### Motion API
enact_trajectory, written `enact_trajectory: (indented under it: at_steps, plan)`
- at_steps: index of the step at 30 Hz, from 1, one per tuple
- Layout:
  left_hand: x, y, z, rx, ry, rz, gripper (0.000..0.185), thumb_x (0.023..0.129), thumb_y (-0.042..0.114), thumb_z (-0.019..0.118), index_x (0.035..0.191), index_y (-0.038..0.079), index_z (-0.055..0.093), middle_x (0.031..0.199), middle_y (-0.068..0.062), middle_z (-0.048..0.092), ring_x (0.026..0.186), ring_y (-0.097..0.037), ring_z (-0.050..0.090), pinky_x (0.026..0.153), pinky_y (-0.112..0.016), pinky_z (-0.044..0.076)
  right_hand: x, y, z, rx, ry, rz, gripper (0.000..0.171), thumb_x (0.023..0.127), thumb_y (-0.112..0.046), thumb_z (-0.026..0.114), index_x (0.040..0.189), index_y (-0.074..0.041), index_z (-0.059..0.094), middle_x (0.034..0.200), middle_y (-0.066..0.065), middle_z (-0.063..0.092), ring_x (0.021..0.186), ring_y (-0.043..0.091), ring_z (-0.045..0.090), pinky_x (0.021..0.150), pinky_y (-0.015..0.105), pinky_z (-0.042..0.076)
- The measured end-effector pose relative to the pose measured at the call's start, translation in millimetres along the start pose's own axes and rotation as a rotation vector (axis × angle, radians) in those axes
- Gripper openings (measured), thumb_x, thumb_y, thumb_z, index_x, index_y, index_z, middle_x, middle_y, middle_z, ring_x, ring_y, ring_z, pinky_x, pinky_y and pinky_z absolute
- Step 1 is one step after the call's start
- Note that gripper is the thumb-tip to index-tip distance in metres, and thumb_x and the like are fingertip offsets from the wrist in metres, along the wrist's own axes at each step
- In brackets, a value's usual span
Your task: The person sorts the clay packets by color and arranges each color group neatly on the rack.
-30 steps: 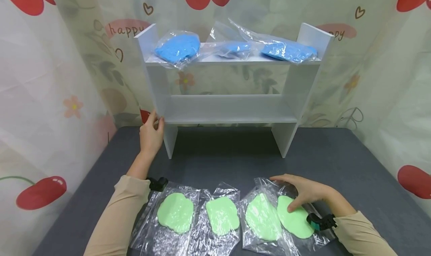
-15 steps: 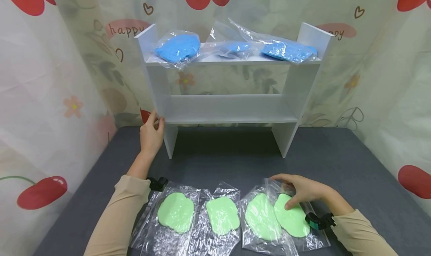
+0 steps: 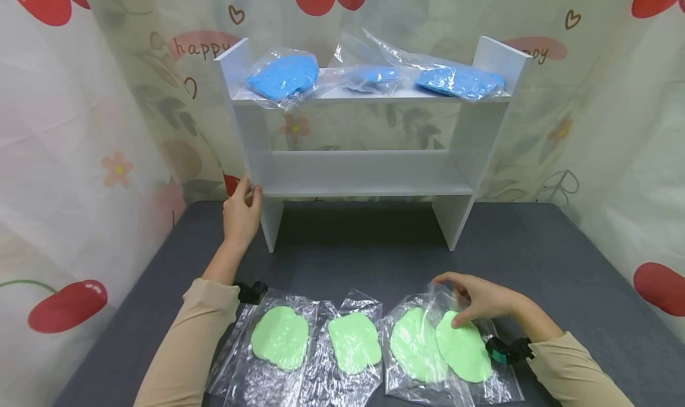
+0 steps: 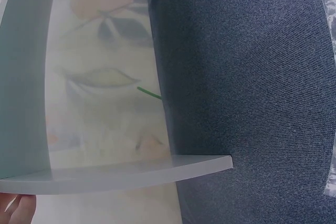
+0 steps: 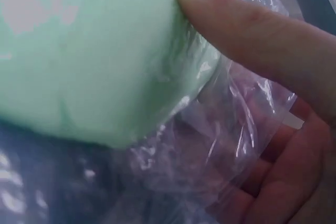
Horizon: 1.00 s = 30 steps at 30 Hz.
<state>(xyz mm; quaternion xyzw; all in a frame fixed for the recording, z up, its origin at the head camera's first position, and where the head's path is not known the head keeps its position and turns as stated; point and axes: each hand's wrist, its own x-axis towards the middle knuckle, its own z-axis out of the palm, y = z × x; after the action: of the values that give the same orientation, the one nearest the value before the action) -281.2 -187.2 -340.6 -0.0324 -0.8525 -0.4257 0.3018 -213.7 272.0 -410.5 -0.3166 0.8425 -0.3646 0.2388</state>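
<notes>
The right hand [image 3: 478, 303] pinches the crinkled clear bag of flat green putty [image 3: 462, 353] at the right end of the row on the grey bench [image 3: 562, 264] — the pick-up step, I judge; next it needs a firm lift, the film being slippery. The left hand [image 3: 241, 213] holds the white shelf [image 3: 364, 172] by its side panel, fingers curled round the edge; three soft blue bags [image 3: 283, 77] lie on top.

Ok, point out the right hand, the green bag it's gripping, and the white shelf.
right hand [image 3: 481, 300], head view, back of the hand
green bag [image 3: 464, 353], head view, middle of the green slab
white shelf [image 3: 364, 188], head view, lower board's front edge
</notes>
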Motion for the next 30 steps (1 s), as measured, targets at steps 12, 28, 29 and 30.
enact_trajectory:
  at_steps: [12, 28, 29, 30]
  plan:
    - [-0.2, -0.3, 0.3, -0.02, 0.0, -0.001, 0.048, 0.097, 0.017, 0.048, 0.144, 0.019, 0.039, 0.117, -0.02, 0.064, 0.101, -0.036, 0.065, 0.077, -0.049, 0.054, 4, -5, -6, 0.07, 0.057, -0.188, 0.063, 0.087, -0.011, 0.065, 0.138, 0.008, 0.033, 0.062, 0.012, 0.025, 0.046, 0.007, 0.026, 0.046, 0.025, 0.036]
    - [0.0, -1.5, 1.1, -0.008, 0.008, -0.001, 0.048, 0.097, 0.017, 0.049, 0.144, 0.019, 0.039, 0.116, -0.019, 0.064, 0.1, -0.036, 0.066, 0.077, -0.05, 0.054, 12, -21, -5, 0.075, 0.21, -0.245, 0.064, 0.091, -0.004, 0.058, 0.147, -0.007, 0.026, 0.091, 0.015, 0.055, 0.039, 0.002, 0.027, 0.04, 0.022, 0.036]
    - [-0.2, -1.4, 1.0, -0.009, 0.008, -0.001, 0.048, 0.097, 0.016, 0.049, 0.144, 0.019, 0.039, 0.116, -0.019, 0.064, 0.1, -0.036, 0.066, 0.077, -0.049, 0.054, 13, -21, -5, 0.062, 0.22, -0.259, 0.059, 0.091, -0.004, 0.057, 0.144, -0.005, 0.032, 0.091, 0.016, 0.055, 0.039, 0.004, 0.026, 0.04, 0.02, 0.035]
    - [-0.1, -1.6, 1.1, -0.009, 0.009, -0.001, 0.048, 0.097, 0.016, 0.049, 0.144, 0.019, 0.039, 0.116, -0.019, 0.064, 0.1, -0.036, 0.066, 0.077, -0.05, 0.054, 14, -22, -5, 0.055, 0.228, -0.272, 0.054, 0.091, -0.003, 0.057, 0.141, -0.003, 0.037, 0.088, 0.016, 0.055, 0.038, 0.006, 0.024, 0.039, 0.02, 0.034]
